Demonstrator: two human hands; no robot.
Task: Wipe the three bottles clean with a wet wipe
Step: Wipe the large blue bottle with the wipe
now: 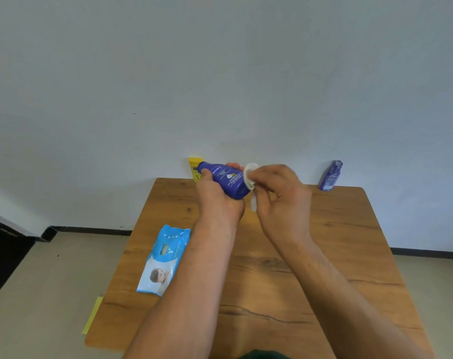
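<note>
The left hand (pixel 215 200) holds a dark blue Nivea bottle (pixel 226 178) in the air above the far part of the wooden table (pixel 323 255); its fingers and thumb are curled round the bottle's body, the thumb lying on the side that faces the camera. The bottle is tilted, one end up to the far left and the wider end down to the right, its white lettering turned toward the viewer. The right hand (pixel 279 193) pinches a white wet wipe (pixel 250 174) in curled fingers and presses it against the right end of that bottle, a tail of the wipe hanging below the hand. A yellow bottle (pixel 194 165) stands at the far edge of the table against the pale wall, just behind the Nivea bottle and partly hidden by it. A second blue bottle (pixel 330 176) stands at the far right of the table, well apart from both hands. A light blue pack of wet wipes (pixel 163 260) lies flat on the left side of the table, just beside the left forearm, with its flap area toward the far end. A yellow strip (pixel 93 314) shows at the table's near left edge, over the beige floor
</note>
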